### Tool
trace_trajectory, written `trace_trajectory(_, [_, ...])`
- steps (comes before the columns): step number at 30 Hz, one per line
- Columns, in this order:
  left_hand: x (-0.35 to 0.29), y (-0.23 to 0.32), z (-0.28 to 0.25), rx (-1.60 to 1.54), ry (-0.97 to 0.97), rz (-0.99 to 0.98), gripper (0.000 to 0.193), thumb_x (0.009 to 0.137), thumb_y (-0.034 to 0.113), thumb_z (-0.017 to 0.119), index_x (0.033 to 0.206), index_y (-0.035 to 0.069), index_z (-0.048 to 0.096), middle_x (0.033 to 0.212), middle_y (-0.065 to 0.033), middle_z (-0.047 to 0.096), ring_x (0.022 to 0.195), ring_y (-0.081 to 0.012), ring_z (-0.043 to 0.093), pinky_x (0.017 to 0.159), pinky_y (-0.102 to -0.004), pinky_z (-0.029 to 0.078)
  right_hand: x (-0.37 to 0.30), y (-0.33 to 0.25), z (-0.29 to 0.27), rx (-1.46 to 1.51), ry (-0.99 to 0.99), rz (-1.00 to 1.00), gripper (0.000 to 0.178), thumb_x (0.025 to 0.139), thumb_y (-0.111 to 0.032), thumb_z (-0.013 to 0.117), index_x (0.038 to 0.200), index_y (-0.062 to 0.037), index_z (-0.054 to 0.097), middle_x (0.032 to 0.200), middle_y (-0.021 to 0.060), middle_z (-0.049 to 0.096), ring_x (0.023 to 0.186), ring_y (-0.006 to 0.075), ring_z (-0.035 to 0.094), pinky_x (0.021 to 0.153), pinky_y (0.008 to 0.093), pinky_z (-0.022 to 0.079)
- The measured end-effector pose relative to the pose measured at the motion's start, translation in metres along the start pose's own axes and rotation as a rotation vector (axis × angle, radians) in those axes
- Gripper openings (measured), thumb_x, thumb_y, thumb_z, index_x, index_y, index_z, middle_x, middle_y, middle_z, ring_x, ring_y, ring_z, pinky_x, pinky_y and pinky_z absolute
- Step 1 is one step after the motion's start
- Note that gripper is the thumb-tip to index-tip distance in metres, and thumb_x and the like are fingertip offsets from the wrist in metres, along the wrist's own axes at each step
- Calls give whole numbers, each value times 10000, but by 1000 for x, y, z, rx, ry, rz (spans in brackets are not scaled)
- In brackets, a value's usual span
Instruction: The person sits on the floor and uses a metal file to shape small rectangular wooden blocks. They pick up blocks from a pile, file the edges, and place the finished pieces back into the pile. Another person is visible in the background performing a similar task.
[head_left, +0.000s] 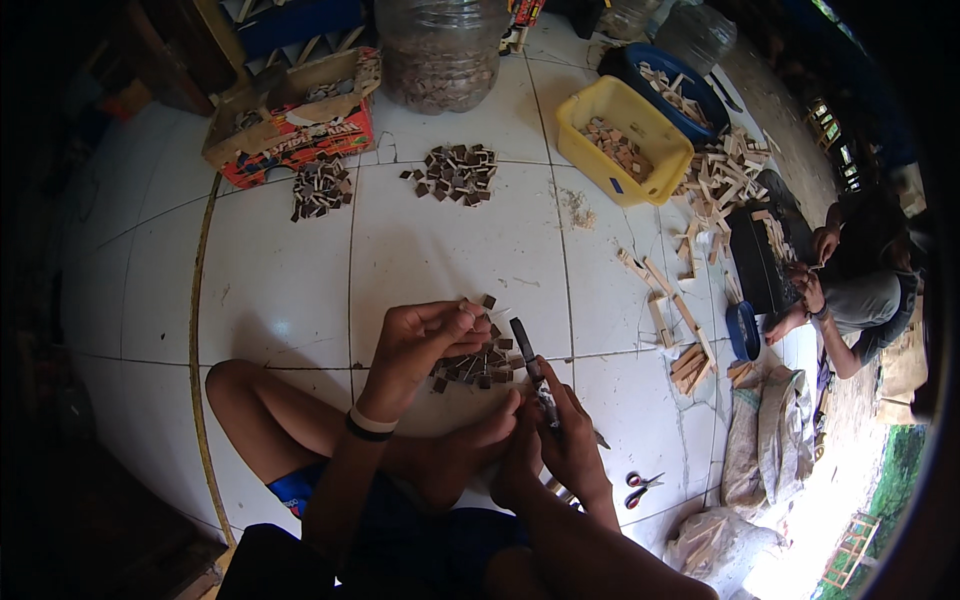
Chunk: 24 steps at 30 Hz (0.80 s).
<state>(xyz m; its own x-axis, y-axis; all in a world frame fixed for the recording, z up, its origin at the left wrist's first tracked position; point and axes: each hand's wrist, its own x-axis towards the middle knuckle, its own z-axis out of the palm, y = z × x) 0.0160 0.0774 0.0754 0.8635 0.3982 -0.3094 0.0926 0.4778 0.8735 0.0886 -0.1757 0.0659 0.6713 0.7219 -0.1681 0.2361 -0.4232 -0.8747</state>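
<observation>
Left hand [425, 340]: you reach down onto the pile of dark chips [478, 365] on the floor, fingers closed on one small chip at the pile's top edge.
Right hand [565, 435]: fingers clamped on a dark-handled knife [530, 370], point aimed up and away from you, just beside the pile.
Where the work sits: chips lie on the white tile floor [280, 280] right in front of your crossed legs.
Progress, my read: two more heaps [455, 172] of dark chips and another [322, 188] lie further out, so a fair batch looks sorted; the pile under your hand is far from finished.
Jar [440, 50]: clear plastic, well filled with brownish chips.
Cardboard box [290, 115]: open, a few pieces inside, hard to tell more.
Yellow tub [622, 135]: pale wood bits at the bottom, mostly empty.
Blue basin [670, 85]: light wood sticks inside.
Nearby: red scissors [640, 487] on the floor at your right; another person [850, 290] works at the far right among loose sticks [725, 175].
</observation>
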Motion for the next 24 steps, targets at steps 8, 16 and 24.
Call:
trace_trajectory(8, [-3,-1,-1,16,-26,4,334,1043,160,719,1247,-104,706,1113,-176,775,1042,-251,776,962,-359,644,2,1,2,-89,-5,-87,685,1000,25,614,1641,-96,408,1377,268,631,1264,418,633,1052,457,506])
trace_trajectory(16, [-4,-3,4,52,14,25,322,1042,191,717,1214,-81,715,1091,-177,778,1027,-260,779,973,-401,644,2,2,9,-128,35,-127,584,1049,-39,613,1604,-50,433,1405,285,621,1277,428,651,1024,442,538])
trace_trajectory(24, [-10,-6,26,-90,142,75,345,1040,211,733,1194,-98,719,1064,-153,772,1039,-232,763,974,-372,636,-6,-6,11,49,31,9,716,947,17,614,1629,-109,437,1396,258,630,1278,444,596,1074,457,449])
